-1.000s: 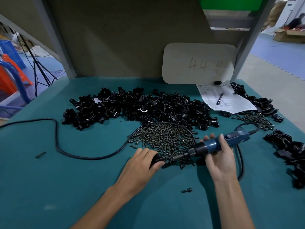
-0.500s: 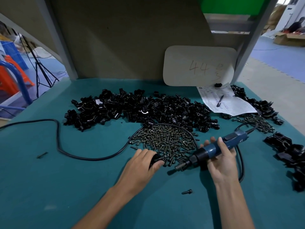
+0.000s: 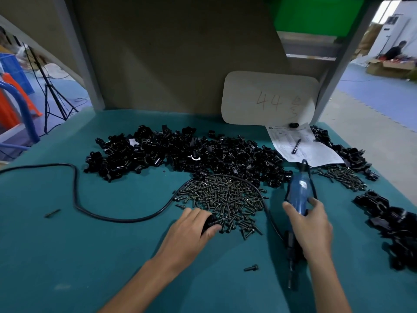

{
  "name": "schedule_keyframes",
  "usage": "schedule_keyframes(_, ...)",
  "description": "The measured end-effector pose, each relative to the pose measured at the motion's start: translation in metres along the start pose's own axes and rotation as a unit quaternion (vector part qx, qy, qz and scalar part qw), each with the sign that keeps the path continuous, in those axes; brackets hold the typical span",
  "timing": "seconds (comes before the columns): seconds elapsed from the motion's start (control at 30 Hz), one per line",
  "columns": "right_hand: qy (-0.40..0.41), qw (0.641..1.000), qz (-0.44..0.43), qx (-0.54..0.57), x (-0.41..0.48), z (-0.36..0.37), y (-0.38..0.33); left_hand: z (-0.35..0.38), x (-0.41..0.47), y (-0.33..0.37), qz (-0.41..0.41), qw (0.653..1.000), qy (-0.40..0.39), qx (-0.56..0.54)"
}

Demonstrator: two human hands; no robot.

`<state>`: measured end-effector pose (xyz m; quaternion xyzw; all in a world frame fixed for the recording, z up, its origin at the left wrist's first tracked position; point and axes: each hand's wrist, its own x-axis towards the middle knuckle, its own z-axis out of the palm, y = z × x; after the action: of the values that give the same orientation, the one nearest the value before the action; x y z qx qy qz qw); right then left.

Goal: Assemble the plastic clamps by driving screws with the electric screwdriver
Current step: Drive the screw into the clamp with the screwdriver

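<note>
Screw pile (image 3: 223, 197): the loose heap in the middle of the table; every place below is taken from it.
Left hand (image 3: 194, 227): at the pile's near-left edge, with fingers and thumb curled round a black clamp (image 3: 211, 222) held low by the table. Most of the clamp is hidden under the hand.
Right hand (image 3: 313, 229): just right of the pile, wrapped round the electric screwdriver (image 3: 299, 195). The bit points toward the person, away from the clamp.
Clamp stock (image 3: 191, 152): the black heap touching the pile's far side.
Step, as I judge it: seating a screw in the held clamp before driving it.
Doing it well: probably turn the clamp's hole upward, take one screw from the pile's near edge and stand it straight. Then bring the bit square onto its head.
Risk: the cable (image 3: 126, 219) loops round the pile's left and far sides and could snag. A stray screw (image 3: 251, 268) lies nearer the person than the pile.
</note>
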<state>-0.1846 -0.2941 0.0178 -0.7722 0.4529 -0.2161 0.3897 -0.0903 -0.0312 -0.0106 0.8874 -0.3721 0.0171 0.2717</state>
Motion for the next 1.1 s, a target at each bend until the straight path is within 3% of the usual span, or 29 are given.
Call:
schedule_keyframes(0.1, 0.047, 0.989, -0.098, -0.101, -0.007, 0.001, -0.005, -0.002, -0.001, 0.002, 0.006, 1.000, 0.002, 0.008)
schedule_keyframes(0.17, 0.050, 0.980, -0.181, -0.066, -0.019, 0.002, -0.017, -0.003, -0.001, 0.003, 0.012, 1.000, 0.004, 0.018)
schedule_keyframes(0.27, -0.122, 0.963, -0.236, 0.041, -0.044, 0.010, -0.038, -0.003, -0.003, 0.002, 0.024, 1.000, 0.014, 0.013)
schedule_keyframes(0.33, -0.238, 0.936, -0.253, 0.049, -0.058, 0.023, -0.044, -0.003, -0.003, 0.001, 0.026, 0.999, 0.021, -0.006)
schedule_keyframes(0.6, -0.341, 0.911, -0.196, 0.128, -0.067, 0.045, -0.038, 0.000, -0.003, -0.001, 0.049, 0.997, 0.064, -0.012)
schedule_keyframes(0.93, -0.362, 0.898, -0.133, 0.212, -0.065, 0.049, -0.028, -0.004, -0.005, 0.002, 0.051, 0.997, 0.050, -0.029)
schedule_keyframes(1.1, -0.379, 0.889, -0.153, 0.208, -0.064, 0.047, -0.030, -0.004, -0.005, 0.001, 0.047, 0.998, 0.043, -0.031)
